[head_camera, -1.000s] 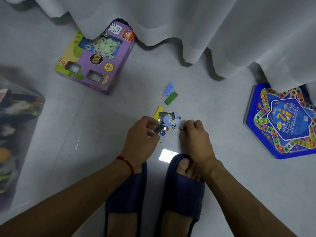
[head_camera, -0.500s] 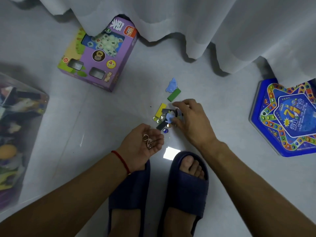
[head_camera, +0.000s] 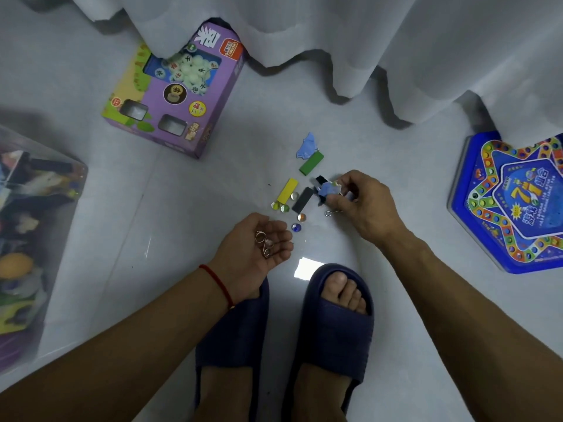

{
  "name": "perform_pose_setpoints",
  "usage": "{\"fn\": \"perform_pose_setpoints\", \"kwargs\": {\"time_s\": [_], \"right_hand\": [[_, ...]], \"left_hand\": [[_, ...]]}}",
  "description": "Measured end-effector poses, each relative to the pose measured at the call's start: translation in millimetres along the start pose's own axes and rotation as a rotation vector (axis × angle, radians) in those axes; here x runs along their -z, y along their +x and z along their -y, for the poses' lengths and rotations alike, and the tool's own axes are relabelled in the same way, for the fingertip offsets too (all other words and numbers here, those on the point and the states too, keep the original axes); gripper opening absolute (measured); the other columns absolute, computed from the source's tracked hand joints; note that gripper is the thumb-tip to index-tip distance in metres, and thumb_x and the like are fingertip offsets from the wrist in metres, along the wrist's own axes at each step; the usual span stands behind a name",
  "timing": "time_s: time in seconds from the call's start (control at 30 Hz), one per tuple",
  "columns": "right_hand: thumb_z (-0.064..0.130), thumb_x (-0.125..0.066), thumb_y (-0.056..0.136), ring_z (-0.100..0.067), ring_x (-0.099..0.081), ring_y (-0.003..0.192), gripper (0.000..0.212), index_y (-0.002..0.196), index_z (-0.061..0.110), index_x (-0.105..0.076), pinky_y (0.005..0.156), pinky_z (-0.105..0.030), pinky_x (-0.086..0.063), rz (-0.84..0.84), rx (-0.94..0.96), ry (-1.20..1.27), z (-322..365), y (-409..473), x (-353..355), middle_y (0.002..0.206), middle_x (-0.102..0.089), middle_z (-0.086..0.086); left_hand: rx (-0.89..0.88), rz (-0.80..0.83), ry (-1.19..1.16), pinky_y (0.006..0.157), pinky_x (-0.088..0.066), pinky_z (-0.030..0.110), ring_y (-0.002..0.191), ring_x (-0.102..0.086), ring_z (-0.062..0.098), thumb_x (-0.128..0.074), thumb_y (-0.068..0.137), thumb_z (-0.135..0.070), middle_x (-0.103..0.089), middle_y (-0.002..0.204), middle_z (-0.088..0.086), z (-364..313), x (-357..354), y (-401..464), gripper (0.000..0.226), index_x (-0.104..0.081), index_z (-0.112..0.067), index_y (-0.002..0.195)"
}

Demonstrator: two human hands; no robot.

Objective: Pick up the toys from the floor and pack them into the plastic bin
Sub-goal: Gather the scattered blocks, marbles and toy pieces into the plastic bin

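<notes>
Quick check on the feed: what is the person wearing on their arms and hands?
Both forearms are bare, with no sleeves in view and no gloves. The left hand has a thin red string bracelet around its wrist. The right hand shows no ring, watch or band.

Plastic bin [head_camera: 39,239] cut off at left edge, contents blurred; blue game box [head_camera: 515,205] cropped at right edge.
</notes>
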State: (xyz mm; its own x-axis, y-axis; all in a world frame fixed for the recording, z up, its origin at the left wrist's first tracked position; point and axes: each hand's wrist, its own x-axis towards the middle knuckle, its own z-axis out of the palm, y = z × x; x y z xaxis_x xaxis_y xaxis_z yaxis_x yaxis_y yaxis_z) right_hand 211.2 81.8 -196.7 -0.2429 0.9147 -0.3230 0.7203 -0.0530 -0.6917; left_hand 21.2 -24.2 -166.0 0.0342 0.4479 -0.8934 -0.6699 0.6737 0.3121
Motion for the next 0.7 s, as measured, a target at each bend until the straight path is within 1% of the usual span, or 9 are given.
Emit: {"fn": "perform_pose_setpoints", "kwargs": {"time_s": [0.07, 0.13, 0.2, 0.27, 0.33, 0.4, 0.47, 0.6, 0.7], "right_hand": [[0.032, -0.075, 0.084, -0.017, -0.062, 0.076, 0.018, 0.093, 0.021, -0.064, 0.069, -0.039, -0.056, -0.025, -0.070, 0.156, 13.0, -16.0, 4.9, 0.087, -0.067, 0.000], [0.038, -0.077, 0.080, -0.023, -0.066, 0.079, 0.024, 0.097, 0.025, -0.067, 0.071, -0.044, -0.058, 0.078, -0.061, 0.294, 33.9, -37.5, -0.6, 0.086, -0.068, 0.000], [0.039, -0.077, 0.081, -0.015, -0.065, 0.080, 0.027, 0.103, 0.026, -0.070, 0.074, -0.033, -0.056, 0.203, 0.044, 0.227, 50.7, -57.7, -15.4, 0.087, -0.067, 0.005], [0.037, -0.071, 0.087, -0.006, -0.060, 0.082, 0.020, 0.103, 0.024, -0.071, 0.073, -0.020, -0.050, 0.139, 0.164, 0.085, 56.6, -63.8, -27.1, 0.092, -0.066, 0.009], [0.031, -0.067, 0.091, -0.007, -0.058, 0.083, 0.012, 0.100, 0.023, -0.070, 0.073, -0.022, -0.047, -0.023, 0.196, -0.015, 42.3, -53.3, -26.9, 0.094, -0.064, 0.007], [0.028, -0.067, 0.090, -0.015, -0.055, 0.092, 0.016, 0.104, 0.022, -0.066, 0.077, -0.028, -0.047, -0.097, 0.156, -0.206, 16.4, -37.9, -20.5, 0.103, -0.059, 0.002], [0.027, -0.070, 0.088, -0.022, -0.053, 0.100, 0.022, 0.107, 0.017, -0.065, 0.079, -0.036, -0.050, -0.056, 0.149, -0.368, -10.5, -30.6, -16.1, 0.109, -0.056, -0.003], [0.023, -0.068, 0.090, -0.024, -0.052, 0.087, 0.016, 0.090, 0.008, -0.063, 0.073, -0.034, -0.045, 0.025, 0.271, -0.407, -30.9, -24.4, -12.3, 0.094, -0.055, -0.007], [0.018, -0.054, 0.099, -0.028, -0.053, 0.090, 0.018, 0.102, 0.003, -0.061, 0.078, -0.036, -0.044, 0.139, 0.316, -0.600, -27.3, -16.2, -13.6, 0.103, -0.057, -0.015]], "left_hand": [[-0.006, 0.035, -0.017, 0.074, -0.056, 0.033, 0.077, -0.063, 0.025, -0.043, 0.096, -0.027, -0.066, 0.084, 0.014, 0.5, -3.3, -0.8, 0.036, -0.067, -0.002, 0.086], [0.014, 0.103, -0.069, 0.085, -0.055, 0.039, 0.092, -0.063, 0.030, -0.043, 0.096, -0.030, -0.067, 0.099, 0.016, 0.3, -5.2, -2.0, 0.038, -0.066, -0.001, 0.098], [0.057, 0.189, -0.128, 0.092, -0.053, 0.044, 0.099, -0.067, 0.029, -0.042, 0.097, -0.033, -0.069, 0.113, 0.016, 0.3, -5.9, -2.6, 0.041, -0.066, -0.002, 0.110], [0.101, 0.211, -0.177, 0.088, -0.055, 0.041, 0.093, -0.068, 0.025, -0.041, 0.097, -0.035, -0.069, 0.111, 0.014, 2.0, -3.8, -1.7, 0.042, -0.066, -0.004, 0.112], [0.118, 0.160, -0.173, 0.075, -0.055, 0.032, 0.078, -0.062, 0.020, -0.042, 0.097, -0.035, -0.067, 0.095, 0.010, 2.8, 2.3, 1.1, 0.037, -0.066, -0.007, 0.100], [0.107, 0.116, -0.138, 0.065, -0.053, 0.028, 0.070, -0.057, 0.019, -0.043, 0.096, -0.033, -0.063, 0.083, 0.009, 2.1, 8.4, 1.9, 0.032, -0.062, -0.008, 0.089], [0.091, 0.103, -0.127, 0.060, -0.054, 0.025, 0.066, -0.058, 0.018, -0.043, 0.096, -0.032, -0.062, 0.079, 0.009, 0.9, 12.4, 2.5, 0.030, -0.061, -0.009, 0.087], [0.073, 0.110, -0.121, 0.059, -0.056, 0.026, 0.064, -0.064, 0.019, -0.045, 0.096, -0.033, -0.064, 0.079, 0.009, 0.0, 14.2, 3.5, 0.030, -0.061, -0.010, 0.090], [0.057, 0.101, -0.106, 0.059, -0.056, 0.026, 0.064, -0.064, 0.019, -0.044, 0.097, -0.034, -0.064, 0.079, 0.008, -0.2, 15.9, 4.6, 0.031, -0.062, -0.010, 0.090]]}}
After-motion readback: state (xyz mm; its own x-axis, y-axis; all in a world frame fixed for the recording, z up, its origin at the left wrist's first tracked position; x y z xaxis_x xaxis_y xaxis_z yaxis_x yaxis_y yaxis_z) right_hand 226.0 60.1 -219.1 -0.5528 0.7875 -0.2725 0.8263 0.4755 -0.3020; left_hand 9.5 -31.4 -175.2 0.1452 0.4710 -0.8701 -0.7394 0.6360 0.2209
